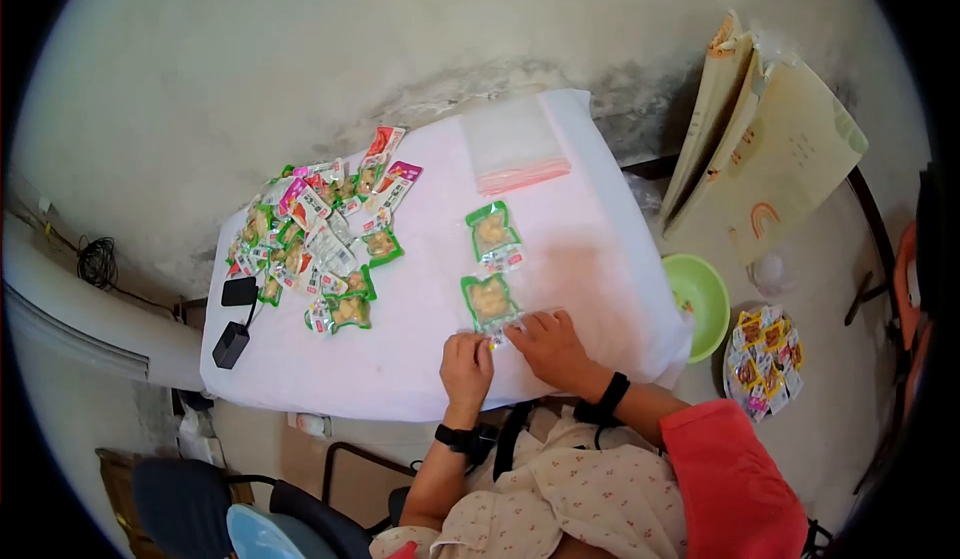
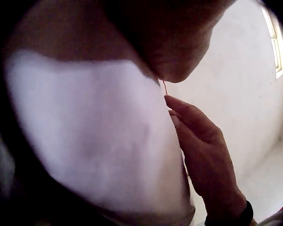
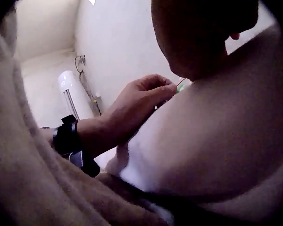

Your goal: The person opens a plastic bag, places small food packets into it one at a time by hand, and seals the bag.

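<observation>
Grip: left hand (image 1: 467, 369) and right hand (image 1: 550, 349) pinching red-edged bag (image 3: 180, 82) | Advice: draw edge taut, press evenly along it, avoid catching pack (image 1: 491, 299)

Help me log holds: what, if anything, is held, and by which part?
A clear plastic bag, apparently; the left hand and right hand seem to pinch its near edge.

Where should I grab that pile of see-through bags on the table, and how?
I'd pinch the pile of clear plastic bags by its pinkish-red edge, coming from the near side. The pile lies flat, that edge faces the near side uncovered, and the opposite end points toward the wall.
</observation>
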Motion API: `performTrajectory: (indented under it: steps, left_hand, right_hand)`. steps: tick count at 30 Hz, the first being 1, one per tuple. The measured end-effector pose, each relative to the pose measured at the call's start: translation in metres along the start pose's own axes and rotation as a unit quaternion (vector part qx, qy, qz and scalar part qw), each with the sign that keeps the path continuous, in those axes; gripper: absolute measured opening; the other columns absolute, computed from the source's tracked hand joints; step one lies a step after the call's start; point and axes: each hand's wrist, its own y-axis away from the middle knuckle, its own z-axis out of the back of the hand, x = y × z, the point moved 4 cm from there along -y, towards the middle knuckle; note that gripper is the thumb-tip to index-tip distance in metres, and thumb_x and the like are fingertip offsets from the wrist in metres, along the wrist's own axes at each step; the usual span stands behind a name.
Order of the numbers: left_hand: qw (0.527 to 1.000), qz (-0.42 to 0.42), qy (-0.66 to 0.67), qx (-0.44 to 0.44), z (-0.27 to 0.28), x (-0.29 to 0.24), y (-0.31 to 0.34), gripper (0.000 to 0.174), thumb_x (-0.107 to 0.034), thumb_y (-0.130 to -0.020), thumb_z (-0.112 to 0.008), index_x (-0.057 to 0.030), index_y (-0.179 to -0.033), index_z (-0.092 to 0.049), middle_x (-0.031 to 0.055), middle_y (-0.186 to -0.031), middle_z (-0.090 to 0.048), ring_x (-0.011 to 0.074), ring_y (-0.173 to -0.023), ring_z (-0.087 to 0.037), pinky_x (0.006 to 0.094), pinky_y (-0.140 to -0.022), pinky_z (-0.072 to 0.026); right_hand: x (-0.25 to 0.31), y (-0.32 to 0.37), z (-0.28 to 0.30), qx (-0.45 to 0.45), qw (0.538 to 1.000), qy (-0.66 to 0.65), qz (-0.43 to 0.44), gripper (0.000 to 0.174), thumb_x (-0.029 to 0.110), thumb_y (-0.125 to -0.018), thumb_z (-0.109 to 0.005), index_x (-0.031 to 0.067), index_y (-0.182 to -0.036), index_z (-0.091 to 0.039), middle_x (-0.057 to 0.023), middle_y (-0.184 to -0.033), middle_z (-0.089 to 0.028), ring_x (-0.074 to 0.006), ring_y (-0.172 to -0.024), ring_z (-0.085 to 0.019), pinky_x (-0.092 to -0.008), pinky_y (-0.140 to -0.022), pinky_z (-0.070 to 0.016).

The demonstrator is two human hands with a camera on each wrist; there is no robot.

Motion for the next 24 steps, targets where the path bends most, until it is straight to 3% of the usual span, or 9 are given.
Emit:
performTrajectory:
  steps: [4, 6, 10, 12, 13, 15, 18, 22, 24]
  left_hand:
    - [1.0, -0.003, -0.004, -0.009, 0.0, 0.0, 0.001, 0.01, -0.001, -0.077, -0.066, -0.0033, -0.084, -0.059, 0.0133, -0.083, -0.058, 0.0305, -0.076, -0.057, 0.0369, -0.066, -0.0481]
    - [1.0, 0.005, 0.004, -0.009, 0.0, 0.002, 0.002, 0.01, 0.0, -0.077, -0.064, -0.0031, -0.084, -0.059, 0.0131, -0.082, -0.058, 0.0305, -0.076, -0.057, 0.0369, -0.066, -0.048]
    - [1.0, 0.001, 0.012, -0.018, 0.001, 0.003, 0.0, 0.011, -0.001, -0.076, -0.065, -0.0052, -0.084, -0.059, 0.0116, -0.084, -0.059, 0.0294, -0.077, -0.059, 0.0364, -0.066, -0.0487]
    - [0.999, 0.02, 0.029, -0.024, 0.002, 0.002, -0.002, 0.01, 0.0, -0.076, -0.064, -0.0044, -0.084, -0.059, 0.0115, -0.084, -0.059, 0.0291, -0.076, -0.059, 0.0359, -0.065, -0.0488]
    - [0.999, 0.021, 0.032, -0.028, 0.003, 0.001, -0.003, 0.01, 0.0, -0.076, -0.064, -0.0044, -0.084, -0.059, 0.0115, -0.084, -0.059, 0.0291, -0.076, -0.059, 0.0359, -0.065, -0.0488]
    - [0.995, 0.062, 0.067, -0.027, 0.005, 0.001, -0.005, 0.01, 0.001, -0.076, -0.063, -0.0037, -0.084, -0.059, 0.0114, -0.084, -0.059, 0.0289, -0.075, -0.059, 0.0354, -0.065, -0.049]
    - [0.99, 0.094, 0.1, -0.036, 0.005, 0.006, -0.005, 0.008, 0.002, -0.077, -0.061, -0.0023, -0.083, -0.057, 0.013, -0.083, -0.057, 0.0298, -0.075, -0.058, 0.0355, -0.065, -0.0478]
    - [0.994, 0.051, 0.052, -0.081, 0.006, 0.008, -0.002, 0.008, 0.002, -0.078, -0.061, -0.0024, -0.083, -0.057, 0.0128, -0.084, -0.057, 0.0291, -0.076, -0.058, 0.035, -0.065, -0.0482]
    - [0.994, 0.027, 0.055, -0.089, 0.005, 0.007, -0.001, 0.008, 0.002, -0.078, -0.061, -0.0026, -0.084, -0.057, 0.0128, -0.084, -0.057, 0.0282, -0.074, -0.059, 0.0335, -0.064, -0.0491]
  right_hand:
    - [0.004, -0.002, -0.02, 0.001, 1.0, 0.012, 0.003, 0.037, 0.007, -0.077, -0.055, 0.0045, -0.114, -0.055, -0.0142, -0.108, -0.056, -0.0293, -0.108, -0.05, -0.0481, -0.096, -0.035]
    - [0.007, -0.009, -0.033, 0.041, 0.997, -0.069, 0.005, 0.035, 0.005, -0.077, -0.054, 0.0024, -0.112, -0.055, -0.0155, -0.111, -0.055, -0.0326, -0.114, -0.047, -0.0499, -0.102, -0.0309]
    - [0.007, -0.027, -0.042, 0.051, 0.996, -0.074, 0.002, 0.029, 0.007, -0.078, -0.054, 0.0021, -0.107, -0.056, -0.0178, -0.113, -0.055, -0.0336, -0.116, -0.046, -0.049, -0.101, -0.0318]
    - [0.006, -0.035, -0.038, -0.048, 0.999, 0.001, -0.018, 0.028, 0.008, -0.078, -0.056, 0.001, -0.105, -0.058, -0.019, -0.112, -0.055, -0.0338, -0.101, -0.052, -0.0453, -0.088, -0.039]
    - [0.005, -0.038, -0.042, -0.046, 0.999, 0.004, -0.014, 0.028, 0.008, -0.078, -0.056, 0.001, -0.105, -0.058, -0.019, -0.112, -0.055, -0.0338, -0.101, -0.052, -0.0453, -0.088, -0.039]
    - [-0.002, -0.043, -0.054, 0.042, 0.996, 0.005, -0.078, 0.024, 0.011, -0.078, -0.057, 0.004, -0.101, -0.059, -0.0154, -0.102, -0.059, -0.0325, -0.094, -0.053, -0.0439, -0.08, -0.0392]
    - [0.0, -0.04, -0.049, 0.051, 0.996, 0.03, -0.069, 0.027, 0.013, -0.078, -0.058, 0.0069, -0.104, -0.059, -0.0119, -0.093, -0.06, -0.0303, -0.09, -0.054, -0.0433, -0.077, -0.0386]
    - [0.008, -0.029, -0.032, 0.057, 0.997, 0.031, -0.031, 0.02, 0.013, -0.082, -0.053, 0.006, -0.1, -0.059, -0.0149, -0.1, -0.058, -0.0296, -0.095, -0.053, -0.0471, -0.081, -0.039]
    - [0.012, -0.025, -0.026, 0.027, 0.999, 0.021, 0.026, 0.026, 0.014, -0.084, -0.053, 0.0059, -0.107, -0.058, -0.0136, -0.106, -0.057, -0.0296, -0.1, -0.053, -0.0483, -0.086, -0.0381]
